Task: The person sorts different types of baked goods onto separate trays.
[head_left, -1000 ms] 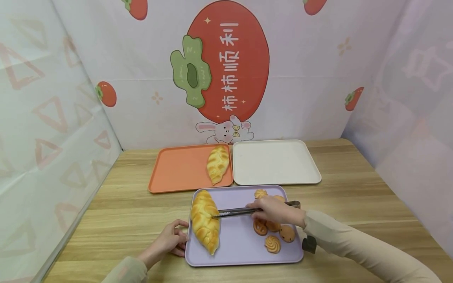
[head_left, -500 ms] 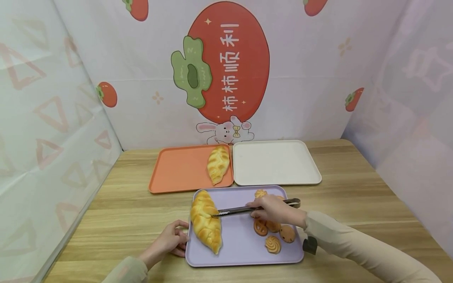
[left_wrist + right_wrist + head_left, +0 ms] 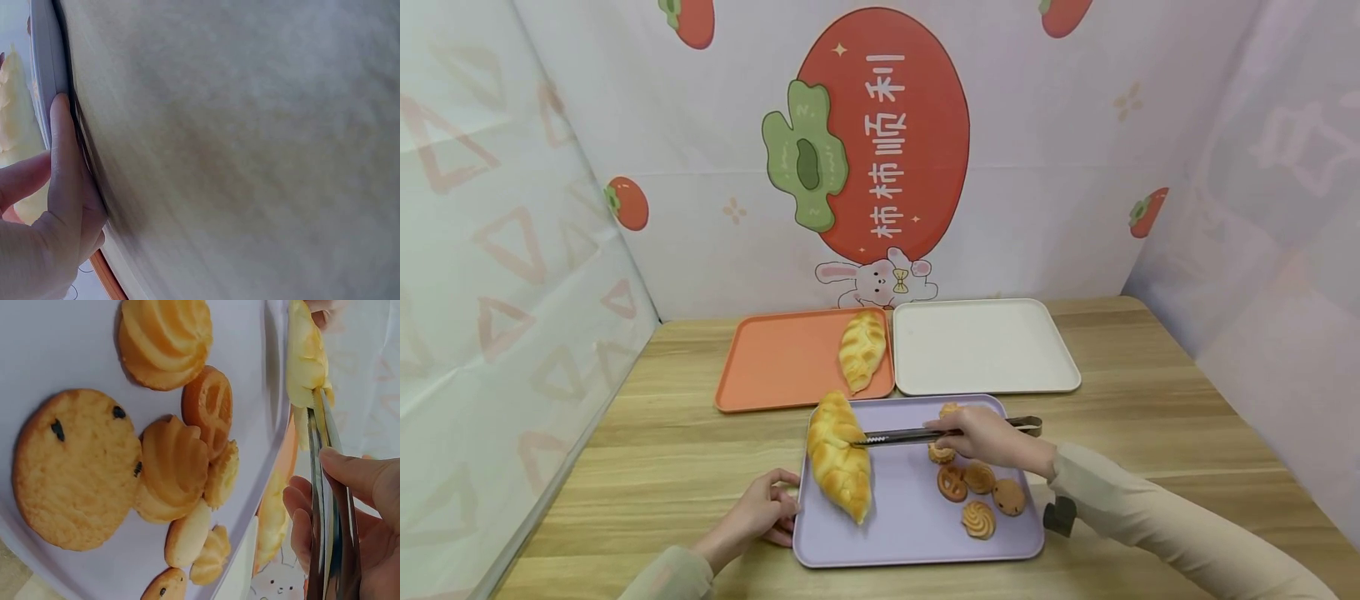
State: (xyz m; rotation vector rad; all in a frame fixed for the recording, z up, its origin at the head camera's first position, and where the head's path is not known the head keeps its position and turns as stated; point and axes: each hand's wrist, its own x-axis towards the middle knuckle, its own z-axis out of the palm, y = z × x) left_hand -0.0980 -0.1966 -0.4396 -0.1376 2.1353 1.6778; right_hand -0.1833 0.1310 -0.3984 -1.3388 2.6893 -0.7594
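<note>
In the head view my right hand (image 3: 988,437) grips a pair of metal tongs (image 3: 898,437). The tongs' tips pinch the side of a long golden braided bread (image 3: 839,458) over the left part of a purple tray (image 3: 902,533). The bread's far end overlaps the tray's far rim; in the right wrist view the bread (image 3: 306,356) sits between the tong tips. My left hand (image 3: 765,507) holds the tray's left rim. The left wrist view shows its index finger (image 3: 65,156) along the rim and its thumb beside it.
Several cookies (image 3: 979,520) lie on the tray's right side, partly under my right hand. Behind stand an orange tray (image 3: 775,358) with another braided bread (image 3: 862,350) and, touching its right side, a white tray (image 3: 985,346). All rest on a wooden table (image 3: 662,417).
The bread, pinched in the tongs, has shifted away from me and its far end now passes the purple tray's rim. My right hand moved slightly away with it. My left hand stayed put.
</note>
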